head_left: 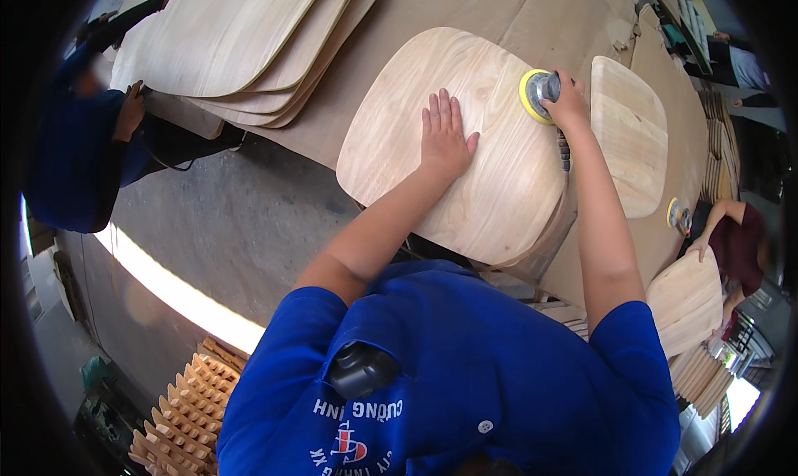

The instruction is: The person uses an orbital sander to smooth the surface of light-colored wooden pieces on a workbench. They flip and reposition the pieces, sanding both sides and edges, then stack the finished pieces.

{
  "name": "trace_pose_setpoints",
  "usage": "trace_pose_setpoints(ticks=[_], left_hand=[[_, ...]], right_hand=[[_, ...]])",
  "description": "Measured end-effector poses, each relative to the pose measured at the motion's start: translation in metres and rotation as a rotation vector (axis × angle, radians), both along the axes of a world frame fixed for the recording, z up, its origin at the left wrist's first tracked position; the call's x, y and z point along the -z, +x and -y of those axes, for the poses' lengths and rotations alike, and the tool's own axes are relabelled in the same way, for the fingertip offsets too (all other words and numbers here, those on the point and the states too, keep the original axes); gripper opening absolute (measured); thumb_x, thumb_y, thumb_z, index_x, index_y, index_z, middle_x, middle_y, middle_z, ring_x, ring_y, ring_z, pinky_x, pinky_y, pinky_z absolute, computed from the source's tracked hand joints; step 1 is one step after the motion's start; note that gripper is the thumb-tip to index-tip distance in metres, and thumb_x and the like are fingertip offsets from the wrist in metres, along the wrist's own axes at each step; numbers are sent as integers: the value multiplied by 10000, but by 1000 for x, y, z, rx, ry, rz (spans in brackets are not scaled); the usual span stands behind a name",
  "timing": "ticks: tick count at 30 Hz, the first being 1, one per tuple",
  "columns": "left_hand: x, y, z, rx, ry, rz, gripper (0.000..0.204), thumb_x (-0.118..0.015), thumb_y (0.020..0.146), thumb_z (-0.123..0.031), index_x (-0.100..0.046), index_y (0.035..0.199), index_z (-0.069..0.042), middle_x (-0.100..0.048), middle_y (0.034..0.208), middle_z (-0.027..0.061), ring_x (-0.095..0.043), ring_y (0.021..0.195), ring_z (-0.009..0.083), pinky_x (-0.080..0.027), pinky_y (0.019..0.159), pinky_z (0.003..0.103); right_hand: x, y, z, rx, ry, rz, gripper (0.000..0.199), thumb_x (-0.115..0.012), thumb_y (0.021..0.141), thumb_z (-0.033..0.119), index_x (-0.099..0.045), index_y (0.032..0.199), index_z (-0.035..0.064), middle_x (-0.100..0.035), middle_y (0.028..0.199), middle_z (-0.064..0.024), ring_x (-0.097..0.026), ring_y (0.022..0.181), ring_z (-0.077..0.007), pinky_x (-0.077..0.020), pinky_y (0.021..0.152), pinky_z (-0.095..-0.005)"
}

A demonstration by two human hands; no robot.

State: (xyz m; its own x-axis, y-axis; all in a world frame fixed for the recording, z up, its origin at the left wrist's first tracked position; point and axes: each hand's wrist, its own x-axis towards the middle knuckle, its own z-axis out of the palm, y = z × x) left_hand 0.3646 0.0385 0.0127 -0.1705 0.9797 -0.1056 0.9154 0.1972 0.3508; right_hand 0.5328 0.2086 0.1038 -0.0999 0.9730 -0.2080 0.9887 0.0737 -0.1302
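Note:
A pale wooden panel with rounded corners (399, 110) lies in front of me on the covered table. My left hand (447, 135) rests flat on its middle, fingers stretched out and holding nothing. At the panel's right edge, my right hand (568, 106) is wrapped round a grey orbital sander (544, 87) with a yellow pad. The pad's face is turned toward the panel's right edge and looks tilted; whether it touches the wood I cannot tell. A dark hose (564, 153) runs from the sander down past the panel's edge.
Several larger panels (224, 27) are stacked at far left beside a person in blue (83, 152). Right of my panel lies a smaller one (629, 135), with another sander (679, 217) beyond. A co-worker (736, 235) holds a panel (688, 301). Slotted wooden pieces (189, 409) stand at lower left.

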Motion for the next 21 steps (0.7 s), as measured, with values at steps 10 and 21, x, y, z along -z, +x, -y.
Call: trace_pose_setpoints(ticks=[10,21], left_hand=[[-20,26,121,254,44,133,799,-523,901,-446,-252,1467,47,-178,1560,231,-178,1446,387,-200,1160,491],[-16,-40,193,80,24,33,808,-540,888,-474,-258,1481,-4,-194,1568,188,-192,1450,358,-210,1156,490]], right_hand=[[4,-110,34,-296,-51,-43,642,-719,811,161,-421,1367,280,-415,1306,-175,-606,1058,-385,-533,875,-426],[3,-130,120,-692,-101,-64,487,-536,889,102,-444,1335,276,-411,1253,-187,-611,947,-399,-554,784,-426]])
